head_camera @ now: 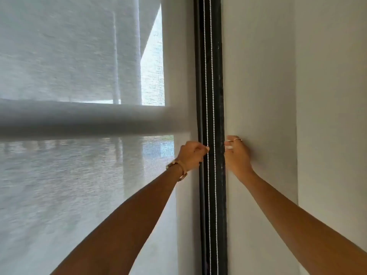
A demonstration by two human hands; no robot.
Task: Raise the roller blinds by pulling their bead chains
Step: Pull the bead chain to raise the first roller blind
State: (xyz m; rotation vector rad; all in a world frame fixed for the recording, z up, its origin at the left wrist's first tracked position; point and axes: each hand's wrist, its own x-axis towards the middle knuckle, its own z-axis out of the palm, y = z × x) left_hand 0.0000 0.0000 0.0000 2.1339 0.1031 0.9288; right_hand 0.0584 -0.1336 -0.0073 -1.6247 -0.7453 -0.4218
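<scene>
A sheer grey roller blind hangs down over the window on the left. Two strands of white bead chain run vertically in front of a black window frame. My left hand, with a gold bracelet on its wrist, pinches the left strand between thumb and fingers. My right hand, wearing a ring, is at the same height by the wall. Its fingers are curled just right of the right strand, with a gap of black frame between them and the beads.
A pale wall stands directly right of the frame, with a stepped corner further right. Behind the blind a horizontal window bar shows as a dark band.
</scene>
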